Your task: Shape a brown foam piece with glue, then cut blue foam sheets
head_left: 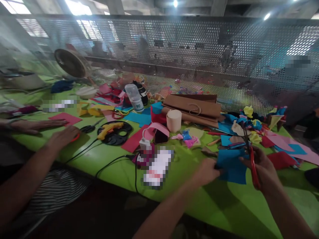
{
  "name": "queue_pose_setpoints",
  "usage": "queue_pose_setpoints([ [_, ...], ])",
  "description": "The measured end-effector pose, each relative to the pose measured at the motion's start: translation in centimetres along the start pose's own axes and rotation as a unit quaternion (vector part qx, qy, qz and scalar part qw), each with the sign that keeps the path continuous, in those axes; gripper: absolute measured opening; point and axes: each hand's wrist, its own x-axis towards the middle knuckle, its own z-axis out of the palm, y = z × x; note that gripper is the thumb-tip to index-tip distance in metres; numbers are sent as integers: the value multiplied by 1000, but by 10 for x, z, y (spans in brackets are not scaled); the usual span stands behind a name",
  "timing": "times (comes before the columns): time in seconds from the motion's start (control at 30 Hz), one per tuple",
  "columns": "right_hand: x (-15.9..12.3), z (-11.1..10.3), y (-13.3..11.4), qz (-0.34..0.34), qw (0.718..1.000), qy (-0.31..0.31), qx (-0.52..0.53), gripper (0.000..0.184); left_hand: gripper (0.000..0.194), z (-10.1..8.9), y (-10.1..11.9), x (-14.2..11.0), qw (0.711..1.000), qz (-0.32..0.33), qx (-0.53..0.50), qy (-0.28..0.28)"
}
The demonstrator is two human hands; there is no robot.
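Note:
My left hand (206, 171) is closed on the left edge of a blue sheet of paper (231, 166), held just above the green table (119, 162). Around the red handles of a pair of scissors (252, 162) my right hand (264, 169) is closed, and the blades point up and away over the sheet's right side. Both forearms reach in from the bottom of the head view.
To the left, another person's arm and hands (59, 136) rest on the table near black scissors (90, 127). A glue gun (109, 130) lies on a black disc with cables. A glue bottle (134, 97), tape roll (173, 120), brown paper bags (196, 108) and coloured scraps (249, 126) crowd the back.

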Motion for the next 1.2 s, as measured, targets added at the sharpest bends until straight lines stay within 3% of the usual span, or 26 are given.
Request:
queue_pose_setpoints([
  [0.2, 1, 3, 9, 48, 998, -14, 46, 61, 15, -1, 1, 0, 999, 11, 29, -18],
  [0.43, -5, 7, 7, 75, 994, 10, 79, 71, 24, -4, 6, 2, 995, -26, 79, -55],
  [0.8, -6, 8, 12, 62, 994, 22, 89, 73, 31, -6, 8, 3, 994, -31, 90, -60],
  [1.2, -1, 7, 23, 37, 996, 21, 77, 68, 19, -7, 9, 1, 996, -17, 60, -69],
])
